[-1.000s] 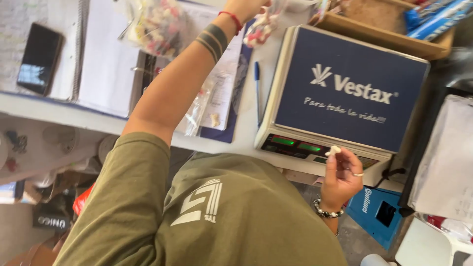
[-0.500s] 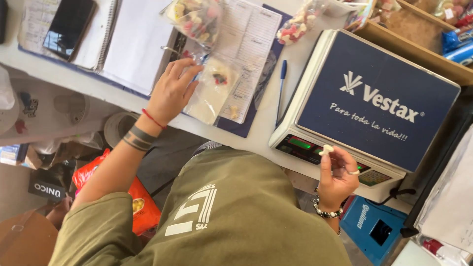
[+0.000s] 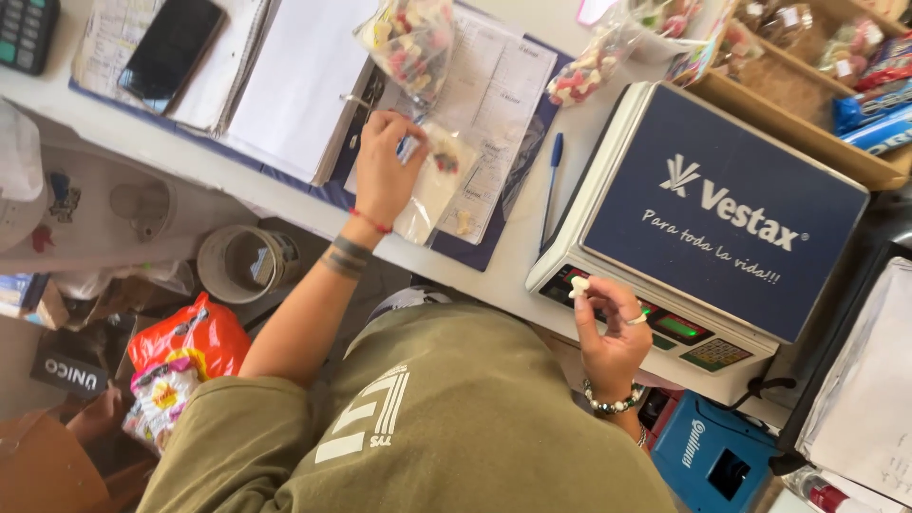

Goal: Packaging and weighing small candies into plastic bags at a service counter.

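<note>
The left hand [image 3: 388, 166] pinches the edge of a small clear plastic bag of candies [image 3: 432, 180] that lies flat on the papers of the open binder [image 3: 285, 85]; its long axis runs from the hand toward the table's near edge. The right hand [image 3: 608, 332], well apart to the right, pinches a small white candy [image 3: 578, 285] between thumb and fingertips just above the keys of the blue-topped white weighing scale [image 3: 731, 218]. Half a second ago the left hand was reaching toward the bag; the right hand has barely moved.

A blue pen [image 3: 550, 188], black phone [image 3: 172, 50] and calculator [image 3: 26, 30] lie nearby.
</note>
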